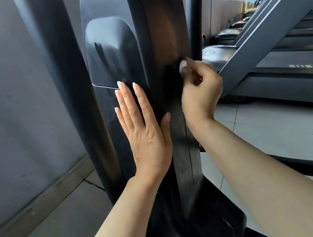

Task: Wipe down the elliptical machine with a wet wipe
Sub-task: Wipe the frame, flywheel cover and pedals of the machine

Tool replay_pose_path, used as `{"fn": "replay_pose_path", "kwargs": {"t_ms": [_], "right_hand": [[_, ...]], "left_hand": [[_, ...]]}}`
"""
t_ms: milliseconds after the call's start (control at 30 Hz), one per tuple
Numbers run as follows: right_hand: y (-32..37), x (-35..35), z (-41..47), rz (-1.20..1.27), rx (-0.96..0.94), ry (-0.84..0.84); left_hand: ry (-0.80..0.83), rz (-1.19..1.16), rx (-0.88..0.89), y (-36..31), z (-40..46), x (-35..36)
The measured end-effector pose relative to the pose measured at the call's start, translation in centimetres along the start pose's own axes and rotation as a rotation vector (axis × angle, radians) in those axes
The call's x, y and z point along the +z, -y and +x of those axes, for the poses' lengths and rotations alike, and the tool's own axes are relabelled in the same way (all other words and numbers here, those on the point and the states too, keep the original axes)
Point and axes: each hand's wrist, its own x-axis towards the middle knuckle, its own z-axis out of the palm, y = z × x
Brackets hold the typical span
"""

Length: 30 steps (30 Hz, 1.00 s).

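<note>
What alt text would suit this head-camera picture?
A person's right hand pinches a white wet wipe against the elliptical machine's dark upright panel, while the left hand rests flat on it. Treadmills stand to the right.

Your left hand (143,129) lies flat with fingers straight and forearm reaching up, while your right hand (198,90) is curled, fingertips pinched together, wrist bent.

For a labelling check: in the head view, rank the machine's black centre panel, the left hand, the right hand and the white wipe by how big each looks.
1. Black centre panel, by far the largest.
2. Left hand and right hand: no ranking; the left lies flat and spread, the right is curled, so the difference is pose.
3. White wipe, smallest; only a bit shows past the fingers.
</note>
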Motion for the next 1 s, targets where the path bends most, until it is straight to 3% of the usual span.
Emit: {"fn": "replay_pose_path", "kwargs": {"t_ms": [133, 267, 367, 433, 600, 800, 1000], "right_hand": [[-0.1, -1.9, -3.9, -0.061, -0.130, 0.098], [1.6, 0.0, 0.3, -0.051, -0.232, -0.001], [1.3, 0.5, 1.0, -0.094, -0.342, 0.022], [-1.0, -0.9, -0.7, -0.135, -0.303, 0.042], [-4.6, -4.1, -3.6, -0.212, 0.061, 0.192], [-0.1, -0.5, -0.2, -0.035, -0.213, 0.045], [-4.6, -3.4, -4.6, -0.103, -0.066, 0.070]], "left_hand": [[-0.006, -0.023, 0.002, 0.2, -0.1, 0.0], [0.008, -0.045, 0.008, 0.2, 0.1, -0.2], [0.019, -0.040, 0.011, 0.2, -0.1, -0.2], [0.017, -0.025, 0.014, 0.3, -0.1, -0.2], [0.000, 0.005, 0.037, 0.3, -0.2, -0.1], [-0.021, 0.066, 0.056, 0.0, -0.6, 0.2], [-0.018, 0.117, 0.053, 0.1, -0.7, 0.6]]}}
